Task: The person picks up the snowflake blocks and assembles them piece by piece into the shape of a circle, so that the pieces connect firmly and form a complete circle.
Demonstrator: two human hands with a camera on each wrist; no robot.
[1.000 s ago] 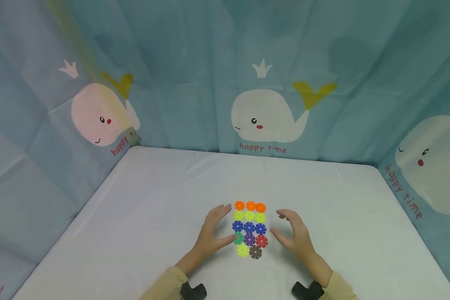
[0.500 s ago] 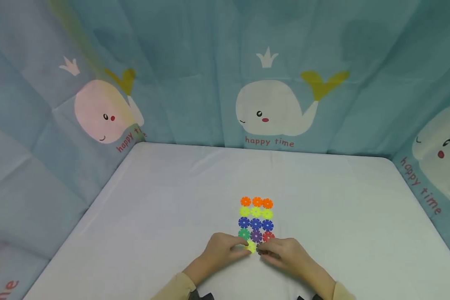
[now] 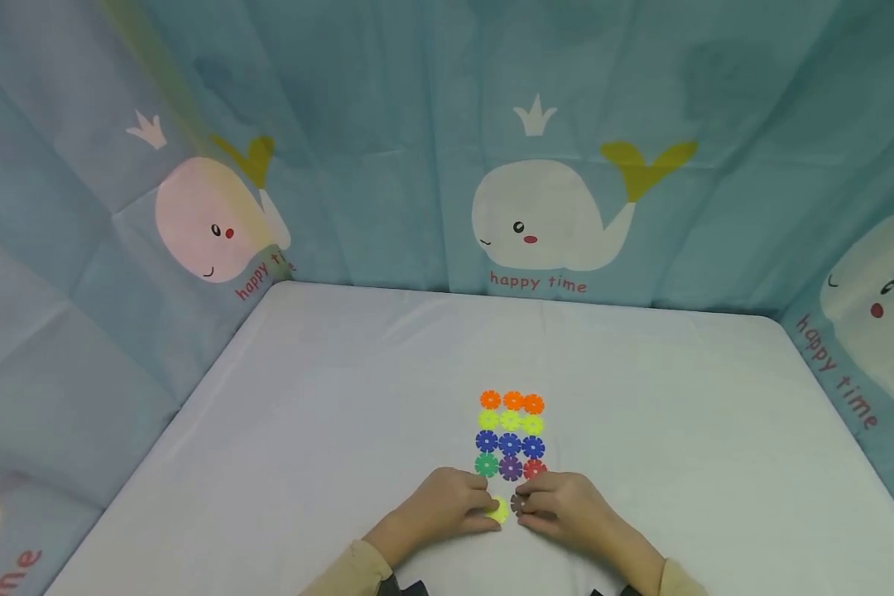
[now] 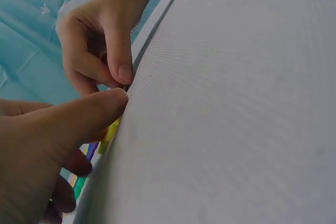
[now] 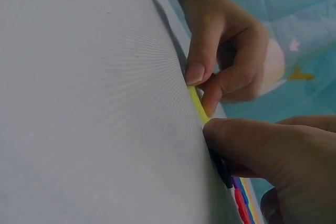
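Note:
Small notched plastic snowflake discs lie flat in rows on the table. A yellow snowflake disc (image 3: 499,511) is pinched by my left hand (image 3: 447,503) between thumb and fingers. Just to its right, my right hand (image 3: 569,505) pinches a brown snowflake disc (image 3: 517,502), mostly hidden by the fingers. Both discs sit at the near end, with a gap between them and the row of green (image 3: 487,465), purple (image 3: 511,468) and red (image 3: 534,469) discs. In the right wrist view the yellow disc (image 5: 198,103) and the dark disc (image 5: 219,167) appear edge-on at the table surface.
Farther back run three blue discs (image 3: 510,444), three yellow discs (image 3: 510,420) and three orange discs (image 3: 513,401). They all lie on a white table (image 3: 343,397). Blue curtains (image 3: 387,165) printed with whales stand along the table's back and sides.
From either side of the rows, both hands came together at the near end and took hold of the yellow and brown discs. These two discs then slid toward me, away from the row behind.

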